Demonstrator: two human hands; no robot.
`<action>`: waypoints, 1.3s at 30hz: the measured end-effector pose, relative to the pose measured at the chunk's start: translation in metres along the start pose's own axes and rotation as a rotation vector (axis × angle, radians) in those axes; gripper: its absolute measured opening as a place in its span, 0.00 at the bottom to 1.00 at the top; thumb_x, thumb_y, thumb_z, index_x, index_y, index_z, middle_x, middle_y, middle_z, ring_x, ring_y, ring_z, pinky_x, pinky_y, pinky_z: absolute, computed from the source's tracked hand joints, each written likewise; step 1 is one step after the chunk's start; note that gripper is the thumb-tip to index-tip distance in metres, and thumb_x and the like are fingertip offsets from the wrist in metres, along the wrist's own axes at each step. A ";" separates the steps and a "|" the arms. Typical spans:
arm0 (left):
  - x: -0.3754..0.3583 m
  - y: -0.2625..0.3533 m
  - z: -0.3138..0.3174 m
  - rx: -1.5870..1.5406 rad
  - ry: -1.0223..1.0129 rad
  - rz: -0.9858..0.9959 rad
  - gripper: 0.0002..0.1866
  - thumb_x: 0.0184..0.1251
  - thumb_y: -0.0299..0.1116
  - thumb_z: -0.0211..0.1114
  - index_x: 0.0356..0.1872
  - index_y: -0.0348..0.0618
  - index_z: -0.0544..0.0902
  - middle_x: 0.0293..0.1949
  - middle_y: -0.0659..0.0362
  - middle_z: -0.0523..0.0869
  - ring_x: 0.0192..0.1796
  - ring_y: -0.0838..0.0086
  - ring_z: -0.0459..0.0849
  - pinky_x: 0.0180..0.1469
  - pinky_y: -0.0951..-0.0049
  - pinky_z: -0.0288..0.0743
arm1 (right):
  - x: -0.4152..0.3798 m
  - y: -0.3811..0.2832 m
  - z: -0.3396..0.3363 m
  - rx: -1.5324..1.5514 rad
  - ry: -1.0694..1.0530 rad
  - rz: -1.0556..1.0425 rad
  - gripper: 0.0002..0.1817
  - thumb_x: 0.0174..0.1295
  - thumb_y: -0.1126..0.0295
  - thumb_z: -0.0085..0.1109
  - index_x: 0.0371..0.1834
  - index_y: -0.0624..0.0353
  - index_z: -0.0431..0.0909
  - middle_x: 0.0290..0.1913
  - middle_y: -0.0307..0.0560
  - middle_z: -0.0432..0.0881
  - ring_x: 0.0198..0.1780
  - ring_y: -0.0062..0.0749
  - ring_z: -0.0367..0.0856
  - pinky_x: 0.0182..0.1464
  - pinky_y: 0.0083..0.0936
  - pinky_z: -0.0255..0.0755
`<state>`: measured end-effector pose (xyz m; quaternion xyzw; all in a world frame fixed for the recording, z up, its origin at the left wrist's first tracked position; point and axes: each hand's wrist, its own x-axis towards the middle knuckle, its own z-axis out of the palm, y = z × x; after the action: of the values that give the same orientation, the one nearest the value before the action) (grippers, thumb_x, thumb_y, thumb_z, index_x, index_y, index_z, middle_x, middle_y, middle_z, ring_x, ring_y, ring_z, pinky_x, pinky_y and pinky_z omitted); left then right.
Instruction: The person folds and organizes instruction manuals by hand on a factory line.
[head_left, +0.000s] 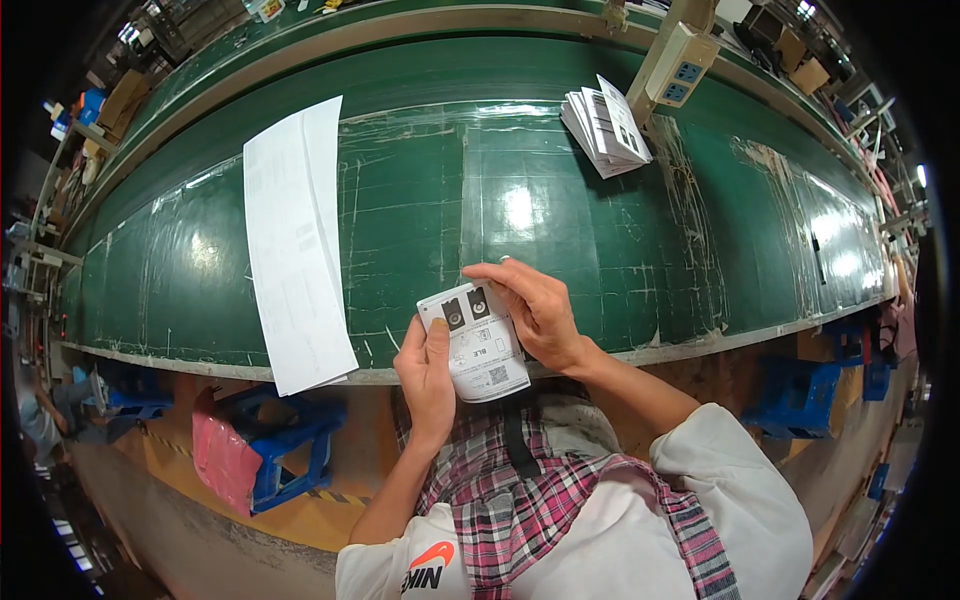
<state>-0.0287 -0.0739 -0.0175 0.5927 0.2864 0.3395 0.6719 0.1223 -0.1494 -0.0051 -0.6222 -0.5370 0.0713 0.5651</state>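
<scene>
A folded printed leaflet (478,345) with black pictures and a square code is held over the table's front edge. My left hand (428,385) grips its left side, with the thumb across the printed face. At its upper right side is my right hand (535,312), fingers bent round the edge and the index finger reaching over the top. Long white printed sheets (295,240) lie overlapping to the left, their lower ends past the table edge. A fanned stack of folded leaflets (606,128) rests at the back right.
The green table (400,190) has worn clear tape on it. A socket box (683,68) is on a post at the back right. Blue stools (300,455) stand below the front edge, one with a pink cover (222,455). A person's arm shows at the far left.
</scene>
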 end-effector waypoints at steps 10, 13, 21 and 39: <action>-0.004 -0.006 0.002 0.005 0.098 0.025 0.17 0.83 0.38 0.53 0.51 0.32 0.81 0.40 0.61 0.86 0.42 0.84 0.78 0.45 0.79 0.74 | -0.007 -0.012 0.001 0.172 -0.005 0.343 0.13 0.70 0.75 0.58 0.55 0.64 0.81 0.39 0.45 0.86 0.38 0.24 0.81 0.43 0.22 0.75; -0.005 -0.005 0.003 -0.020 0.094 0.055 0.17 0.83 0.38 0.53 0.50 0.32 0.81 0.41 0.61 0.86 0.42 0.84 0.78 0.45 0.80 0.73 | -0.012 -0.003 0.005 0.197 0.036 0.334 0.12 0.66 0.69 0.65 0.48 0.65 0.85 0.32 0.42 0.83 0.32 0.23 0.77 0.34 0.24 0.70; -0.004 -0.004 0.005 -0.031 0.107 0.069 0.16 0.82 0.37 0.54 0.45 0.32 0.82 0.37 0.63 0.85 0.39 0.86 0.76 0.41 0.81 0.71 | -0.015 -0.005 0.005 0.334 0.071 0.442 0.10 0.66 0.68 0.65 0.41 0.66 0.86 0.32 0.42 0.82 0.35 0.22 0.76 0.39 0.23 0.70; 0.034 0.026 -0.019 0.421 -0.371 -0.019 0.20 0.79 0.39 0.58 0.33 0.29 0.78 0.18 0.52 0.69 0.23 0.77 0.63 0.26 0.67 0.62 | 0.038 0.011 -0.013 0.280 -0.098 0.375 0.08 0.63 0.68 0.65 0.32 0.63 0.84 0.32 0.38 0.82 0.34 0.19 0.78 0.39 0.21 0.73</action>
<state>-0.0265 -0.0336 0.0060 0.7686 0.2285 0.1520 0.5779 0.1535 -0.1262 0.0104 -0.6224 -0.4237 0.2789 0.5961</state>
